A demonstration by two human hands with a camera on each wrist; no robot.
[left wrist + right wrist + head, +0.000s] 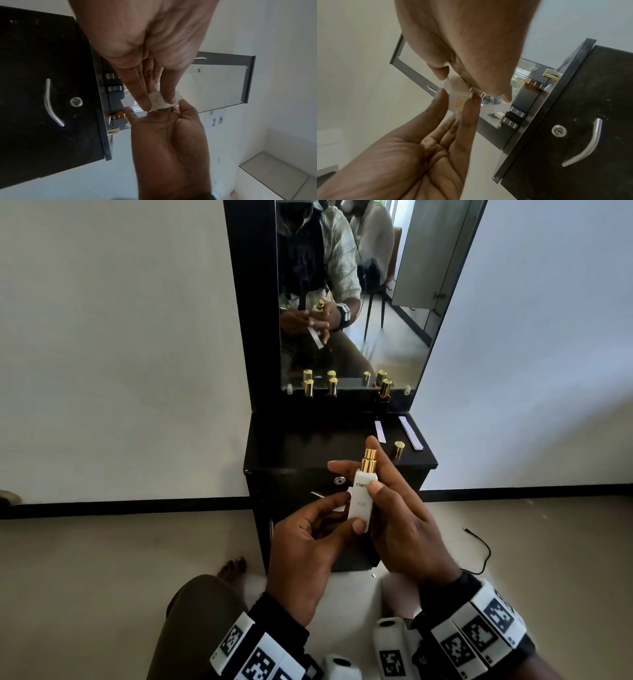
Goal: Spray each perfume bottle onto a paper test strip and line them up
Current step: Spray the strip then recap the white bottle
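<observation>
Right hand (pixel 400 515) grips smooth white rectangular bottle (pixel 361 501); left hand (pixel 308 542) pinches paper strip (pixel 320 494) at 9 o'clock, before cabinet's front edge (pixel 339 469).

White rectangular perfume bottle (pixel 360 501) with gold spray nozzle, dark lettering up top, faint gold print lower down. Loose gold metal cap (pixel 398 449) on the glossy black wooden vanity cabinet (pixel 294 446). Two plain white paper test strips (pixel 410 432) on the cabinet top. Dark perfume bottles (pixel 308 388) at the mirror: gold caps; one amber-brown bottle (pixel 532 84). Cabinet door handle (pixel 583 146) and lock silver. Wrist bands (pixel 479 635) white with black square-code markers. Trouser leg (pixel 191 621) olive-brown. Wall (pixel 120 337) white, black skirting.
</observation>
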